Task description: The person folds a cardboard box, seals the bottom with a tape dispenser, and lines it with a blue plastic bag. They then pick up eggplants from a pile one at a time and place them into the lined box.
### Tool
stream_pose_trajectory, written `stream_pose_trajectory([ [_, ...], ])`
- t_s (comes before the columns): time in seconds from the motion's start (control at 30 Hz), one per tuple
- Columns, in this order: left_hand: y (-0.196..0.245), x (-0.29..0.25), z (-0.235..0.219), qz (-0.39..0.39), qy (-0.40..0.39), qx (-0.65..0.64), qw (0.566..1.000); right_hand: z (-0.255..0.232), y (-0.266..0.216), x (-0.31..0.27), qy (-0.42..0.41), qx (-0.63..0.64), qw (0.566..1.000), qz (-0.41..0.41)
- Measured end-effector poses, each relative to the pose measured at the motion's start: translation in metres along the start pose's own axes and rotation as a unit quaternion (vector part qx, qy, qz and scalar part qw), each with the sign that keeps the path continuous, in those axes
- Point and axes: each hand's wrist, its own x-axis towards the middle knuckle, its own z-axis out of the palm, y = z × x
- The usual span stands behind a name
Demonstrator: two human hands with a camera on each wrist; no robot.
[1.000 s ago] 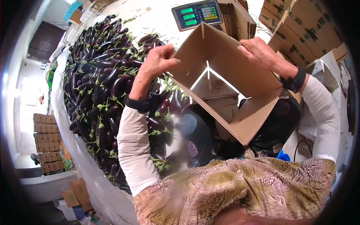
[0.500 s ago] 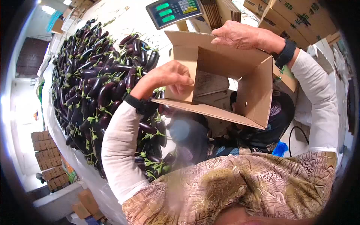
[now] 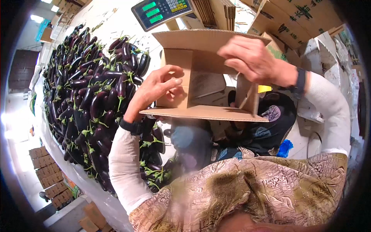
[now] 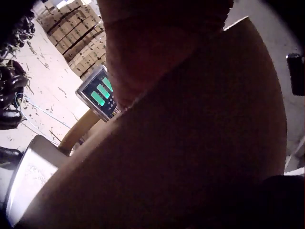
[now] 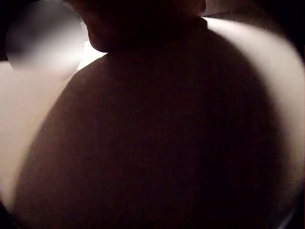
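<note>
A brown cardboard box [image 3: 208, 112] stands in front of me with its mouth toward the head camera. Light shows through the far end, and flaps stick out at its back and front edges. My left hand [image 3: 156, 87] touches the left end flap, thumb and forefinger apart, fingers loosely bent. At the right end, my right hand [image 3: 253, 60] is blurred, its thumb apart from the bent fingers, overlapping the right side. In the left wrist view, dark cardboard [image 4: 200, 133] fills the middle below the hand. The right wrist view shows fingers [image 5: 143, 24] at the cardboard's top edge.
A large heap of eggplants [image 3: 89, 104] lies to the left on plastic sheeting. Behind the box stands a scale display [image 3: 158, 11], with flattened cartons [image 3: 216, 15] beside it. Printed cartons [image 3: 297, 23] are stacked at the back right. A yellow item [image 3: 264, 89] shows by the right hand.
The box has turned and shifted left, from a tilted diamond to lying level. My left hand has moved lower, onto the left flap. My right hand has left the back edge for the right end.
</note>
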Motion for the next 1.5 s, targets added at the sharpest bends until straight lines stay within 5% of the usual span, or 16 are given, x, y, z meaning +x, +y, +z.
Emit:
stream_pose_trajectory([
  [0.13,-0.029,-0.007,0.012,0.112,0.117,-0.232,0.959,0.095,0.014,0.023,-0.078,0.006,0.994,-0.082],
  [0.2,-0.039,-0.013,0.020,0.200,0.205,-0.177,0.942,0.109,0.017,0.026,-0.175,-0.022,0.982,-0.068],
  [0.23,-0.050,-0.020,0.019,0.185,0.180,-0.444,0.858,0.109,0.015,0.026,-0.189,-0.020,0.980,-0.062],
  [0.33,-0.061,-0.050,0.040,0.325,0.207,-0.424,0.820,0.116,0.024,0.018,-0.154,0.004,0.983,-0.100],
  [0.37,-0.055,-0.059,0.055,0.267,0.322,-0.241,0.876,0.134,0.029,0.013,-0.125,-0.009,0.983,-0.131],
  [0.47,-0.044,-0.046,0.069,0.235,0.403,-0.077,0.881,0.139,0.031,0.006,-0.089,-0.072,0.981,-0.154],
  [0.53,-0.060,-0.027,0.048,0.231,0.401,-0.096,0.882,0.134,0.028,0.007,0.024,-0.029,0.991,-0.132],
  [0.6,-0.073,-0.007,0.018,0.238,0.409,-0.097,0.876,0.111,0.028,0.028,-0.121,-0.029,0.985,-0.119],
  [0.67,-0.056,-0.004,0.012,0.256,0.394,-0.051,0.881,0.087,0.025,0.028,0.036,-0.065,0.987,-0.142],
  [0.9,-0.044,0.025,0.011,0.064,0.396,0.087,0.912,0.049,0.045,-0.036,-0.028,-0.072,0.988,-0.135],
  [1.07,-0.053,0.033,0.004,-0.012,0.358,0.155,0.920,0.012,0.029,-0.039,0.056,-0.220,0.960,-0.167],
  [1.2,-0.059,0.031,0.004,0.008,0.356,0.133,0.925,-0.019,0.036,-0.030,0.113,-0.259,0.956,0.084],
  [1.23,-0.064,0.030,0.005,0.038,0.361,0.153,0.919,-0.016,0.035,-0.032,-0.038,-0.094,0.956,0.276],
  [1.33,-0.056,0.018,0.008,0.090,0.300,0.029,0.949,0.006,0.021,-0.030,0.038,-0.023,0.990,0.131],
  [1.4,-0.057,0.012,0.020,0.112,0.245,-0.085,0.959,0.029,0.014,-0.036,-0.115,-0.104,0.988,0.000],
  [1.5,-0.064,0.001,0.022,0.084,0.222,-0.216,0.947,0.057,0.014,-0.025,-0.146,-0.086,0.985,-0.039],
])
